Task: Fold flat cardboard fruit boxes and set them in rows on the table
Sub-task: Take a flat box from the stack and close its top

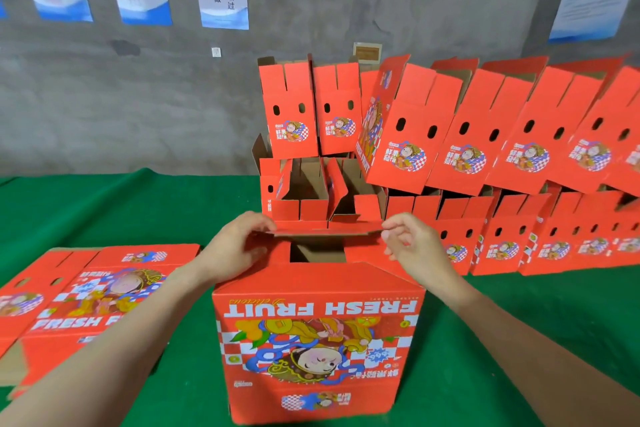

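Observation:
A red "FRESH FRUIT" cardboard box [318, 340] stands upside down on the green table, right in front of me, its print inverted. Its near flap slopes inward and a gap shows in the middle. My left hand [235, 246] grips the left end of the far flap [329, 231], which lies nearly level over the opening. My right hand [412, 243] pinches the flap's right end with thumb and fingertips. A stack of flat unfolded boxes [86, 295] lies to the left.
Folded red boxes [485, 156] stand in stacked rows at the back right, the upper ones leaning. Two open boxes [311, 191] sit just behind the one I hold. Green table cloth [519, 322] spreads right and far left; a grey wall with posters rises behind.

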